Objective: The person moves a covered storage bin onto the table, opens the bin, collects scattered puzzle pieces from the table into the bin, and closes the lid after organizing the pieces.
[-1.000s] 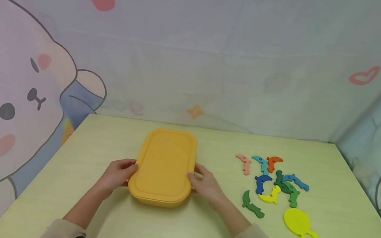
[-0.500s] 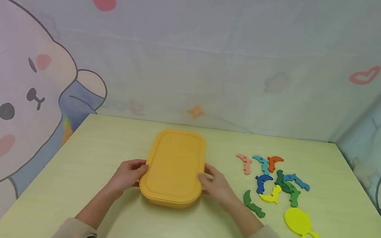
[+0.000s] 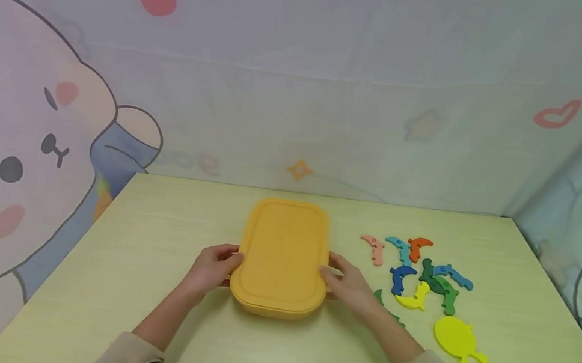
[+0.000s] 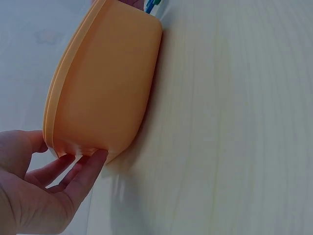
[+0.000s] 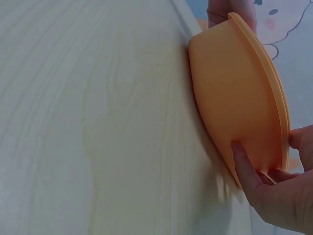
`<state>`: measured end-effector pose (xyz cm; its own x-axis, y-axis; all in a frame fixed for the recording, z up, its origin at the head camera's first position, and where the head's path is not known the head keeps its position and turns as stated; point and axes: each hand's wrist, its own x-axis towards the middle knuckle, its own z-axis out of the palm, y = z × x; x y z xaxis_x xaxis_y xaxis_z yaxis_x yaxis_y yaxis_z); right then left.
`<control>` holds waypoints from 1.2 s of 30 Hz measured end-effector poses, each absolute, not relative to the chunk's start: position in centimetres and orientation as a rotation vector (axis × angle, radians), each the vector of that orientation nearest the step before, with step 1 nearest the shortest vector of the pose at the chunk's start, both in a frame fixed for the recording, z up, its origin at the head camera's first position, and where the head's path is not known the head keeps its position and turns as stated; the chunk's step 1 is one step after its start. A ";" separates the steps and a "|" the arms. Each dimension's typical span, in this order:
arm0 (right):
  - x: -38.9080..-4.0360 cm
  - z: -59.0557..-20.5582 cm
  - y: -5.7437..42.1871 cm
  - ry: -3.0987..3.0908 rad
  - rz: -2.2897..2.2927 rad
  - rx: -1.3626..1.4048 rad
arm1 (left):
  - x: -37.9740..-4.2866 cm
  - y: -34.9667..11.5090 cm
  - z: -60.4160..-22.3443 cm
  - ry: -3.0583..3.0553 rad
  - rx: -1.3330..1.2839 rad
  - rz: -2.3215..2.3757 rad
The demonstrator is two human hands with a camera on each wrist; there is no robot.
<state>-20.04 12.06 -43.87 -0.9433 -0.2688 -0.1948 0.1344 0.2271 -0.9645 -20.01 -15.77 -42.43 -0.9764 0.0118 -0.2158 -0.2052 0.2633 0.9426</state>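
Note:
A yellow-orange plastic box (image 3: 283,253) with a rounded rectangular lid stands near the middle of the table, its long side running away from me. My left hand (image 3: 213,266) grips its left side, with the thumb at the lid's edge and the fingers against the wall beneath, as the left wrist view confirms. On the opposite side, my right hand (image 3: 350,284) holds the box in the same way. The lid (image 5: 264,63) sits on the box and hides whatever may be inside. Whether the base touches the table all round, I cannot tell.
Several small flat curved pieces lie right of the box, among them a pink piece (image 3: 374,249), an orange piece (image 3: 416,248) and a yellow piece (image 3: 415,297). Nearer me is a yellow disc (image 3: 456,338) with two stubby legs. My right forearm partly covers a green piece (image 3: 378,296).
Both hands have moved the box steadily to the right along the table, keeping their grip. My right forearm now overlaps the nearest green piece. The small pieces have stayed put.

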 end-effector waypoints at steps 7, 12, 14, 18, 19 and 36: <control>-19.9 -43.7 13.5 2.197 -1.731 -0.099 | -20.0 -14.3 -42.5 2.341 -0.180 1.830; -19.9 -43.9 14.5 2.194 -1.724 -0.101 | -19.9 -13.5 -42.6 2.333 -0.156 1.834; -19.9 -44.0 14.9 2.201 -1.712 -0.097 | -19.9 -13.1 -42.6 2.334 -0.149 1.832; -19.9 -44.0 15.5 2.214 -1.690 -0.097 | -19.8 -12.5 -42.6 2.332 -0.138 1.842; -19.9 -44.0 15.7 2.214 -1.692 -0.100 | -19.8 -12.3 -42.6 2.332 -0.138 1.846; -19.6 -43.7 17.7 2.259 -1.643 -0.095 | -19.6 -10.5 -43.1 2.337 -0.077 1.869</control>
<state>-19.56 17.72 -43.66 -0.9382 -0.2531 -0.2363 0.1469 0.3270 -0.9335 -19.63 -10.48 -43.09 -0.9877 0.0525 -0.1473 -0.1321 0.2233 0.9657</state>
